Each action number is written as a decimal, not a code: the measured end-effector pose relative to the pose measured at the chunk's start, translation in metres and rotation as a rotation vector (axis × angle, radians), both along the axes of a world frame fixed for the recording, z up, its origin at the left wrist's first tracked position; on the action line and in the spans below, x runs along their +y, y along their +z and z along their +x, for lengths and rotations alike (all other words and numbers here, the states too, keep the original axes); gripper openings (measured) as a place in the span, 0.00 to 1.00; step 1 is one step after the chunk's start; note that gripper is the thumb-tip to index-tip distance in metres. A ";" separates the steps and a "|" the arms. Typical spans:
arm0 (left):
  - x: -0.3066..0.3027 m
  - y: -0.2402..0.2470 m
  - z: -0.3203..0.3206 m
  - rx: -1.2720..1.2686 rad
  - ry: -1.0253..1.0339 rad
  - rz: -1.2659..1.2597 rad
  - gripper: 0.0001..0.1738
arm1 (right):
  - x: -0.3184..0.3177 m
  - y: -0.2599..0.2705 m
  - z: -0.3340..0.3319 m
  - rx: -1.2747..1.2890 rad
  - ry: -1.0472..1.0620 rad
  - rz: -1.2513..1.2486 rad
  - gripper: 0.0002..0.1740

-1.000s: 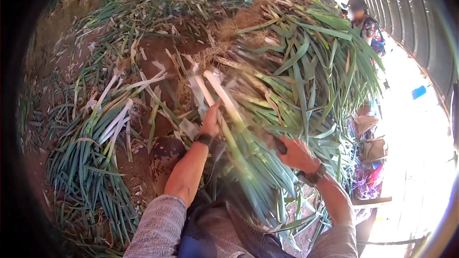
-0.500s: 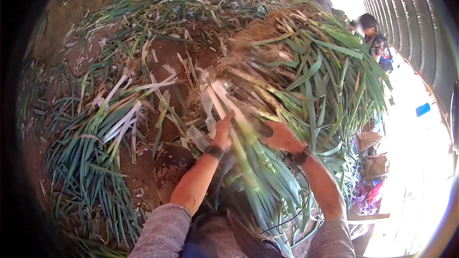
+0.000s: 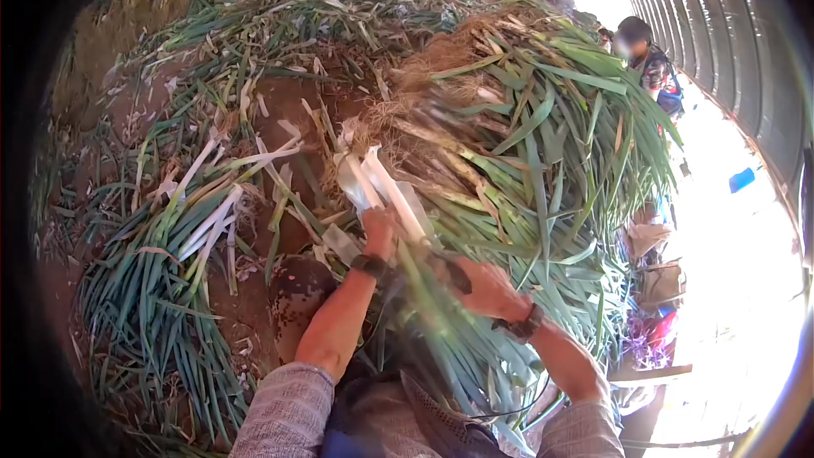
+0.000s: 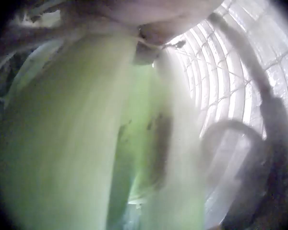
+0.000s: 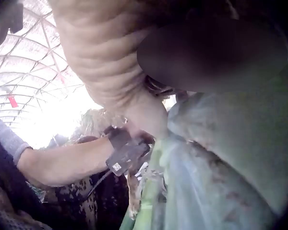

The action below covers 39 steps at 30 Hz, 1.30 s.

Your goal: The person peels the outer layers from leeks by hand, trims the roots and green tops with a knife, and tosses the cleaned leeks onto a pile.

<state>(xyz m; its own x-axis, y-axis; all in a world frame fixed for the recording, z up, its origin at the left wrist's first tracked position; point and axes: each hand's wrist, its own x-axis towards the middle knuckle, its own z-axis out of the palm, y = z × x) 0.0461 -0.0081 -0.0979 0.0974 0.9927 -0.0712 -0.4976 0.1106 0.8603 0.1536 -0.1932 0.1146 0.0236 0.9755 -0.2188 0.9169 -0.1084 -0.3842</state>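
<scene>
Two white leek stalks [image 3: 397,197] slant across the middle of the head view, their green leaves trailing toward the person's lap. My left hand [image 3: 379,233] grips the left stalk at its white part. Close to the right of the stalks, my right hand [image 3: 490,290] holds a small dark tool [image 3: 459,276] at its thumb side. Its kind does not show. Blurred green stalks [image 4: 62,134] fill much of the left wrist view. In the right wrist view, leek leaves [image 5: 206,187] lie beneath the right hand [image 5: 110,62].
A large heap of leeks [image 3: 543,136] lies at the right, roots inward. Another bunch [image 3: 170,288] lies on soil at the left, amid scattered trimmings. A knee in patterned cloth [image 3: 297,293] is beside my left forearm. Another person [image 3: 649,68] is at the back right, near the ribbed wall [image 3: 704,34].
My right hand came in from the right to the stalks, then shifted slightly lower and left. The left hand keeps its grip, and more white shaft shows on the right stalk.
</scene>
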 end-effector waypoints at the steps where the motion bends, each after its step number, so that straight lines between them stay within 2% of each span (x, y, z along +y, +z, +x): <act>1: 0.000 0.011 -0.005 -0.156 -0.049 -0.279 0.11 | -0.004 0.001 0.000 0.004 -0.004 0.004 0.22; 2: -0.002 0.023 -0.010 -0.269 -0.123 -0.250 0.12 | -0.009 0.003 0.003 -0.019 -0.001 -0.011 0.23; 3: -0.003 0.035 -0.015 -0.266 -0.126 -0.243 0.12 | -0.013 0.005 0.007 -0.042 0.006 -0.022 0.25; 5: -0.004 0.059 -0.026 -0.642 -0.321 -0.459 0.16 | -0.023 0.001 0.015 -0.073 0.020 -0.027 0.25; 6: -0.009 0.066 -0.028 -0.696 -0.352 -0.402 0.20 | -0.026 0.001 0.017 -0.107 0.036 -0.039 0.26; 7: -0.011 0.075 -0.030 -0.694 -0.355 -0.396 0.20 | -0.027 0.002 0.019 -0.107 0.035 -0.032 0.26; 10: -0.020 0.088 -0.035 -0.753 -0.545 -0.304 0.17 | -0.033 0.006 0.020 -0.037 -0.065 -0.038 0.25; 13: -0.018 0.086 -0.029 -0.654 -0.470 -0.313 0.16 | -0.024 0.010 0.021 -0.037 -0.051 0.037 0.24; 15: -0.021 0.085 -0.027 -0.648 -0.429 -0.288 0.15 | -0.015 0.010 0.027 0.022 -0.150 0.342 0.23; 16: -0.024 0.093 -0.030 -0.650 -0.478 -0.276 0.16 | -0.007 0.015 0.030 0.022 -0.155 0.380 0.22; 17: -0.028 0.101 -0.032 -0.654 -0.530 -0.262 0.16 | 0.000 0.022 0.035 0.022 -0.161 0.388 0.22; 19: -0.034 0.108 -0.034 -0.639 -0.513 -0.282 0.17 | 0.009 0.041 0.044 -0.183 0.012 0.149 0.24; 21: -0.029 0.101 -0.035 -0.665 -0.567 -0.217 0.20 | 0.013 0.049 0.053 -0.186 0.060 0.165 0.24; 23: -0.030 0.100 -0.034 -0.692 -0.553 -0.204 0.20 | 0.020 0.049 0.064 -0.368 0.093 0.082 0.22; 24: -0.029 0.103 -0.034 -0.732 -0.596 -0.212 0.20 | 0.020 0.051 0.061 -0.370 0.095 0.086 0.22; 26: -0.031 0.107 -0.034 -0.787 -0.648 -0.172 0.21 | 0.016 0.057 0.054 -0.217 0.020 0.322 0.20; 27: -0.030 0.107 -0.034 -0.786 -0.653 -0.173 0.21 | 0.018 0.058 0.054 -0.217 0.015 0.323 0.20; 29: -0.030 0.108 -0.034 -0.918 -0.720 -0.147 0.22 | 0.019 0.061 0.055 -0.314 0.062 0.095 0.19; 31: -0.030 0.110 -0.031 -0.969 -0.720 -0.217 0.20 | 0.017 0.061 0.055 -0.293 0.008 0.158 0.18; 34: -0.032 0.107 -0.032 -0.758 -0.642 -0.208 0.21 | 0.020 0.061 0.053 -0.272 -0.026 0.234 0.18; 36: -0.032 0.107 -0.031 -0.746 -0.647 -0.237 0.21 | 0.017 0.057 0.058 -0.272 -0.041 0.265 0.18; 39: -0.029 0.102 -0.028 -0.738 -0.632 -0.281 0.22 | 0.021 0.058 0.063 -0.377 0.057 0.244 0.17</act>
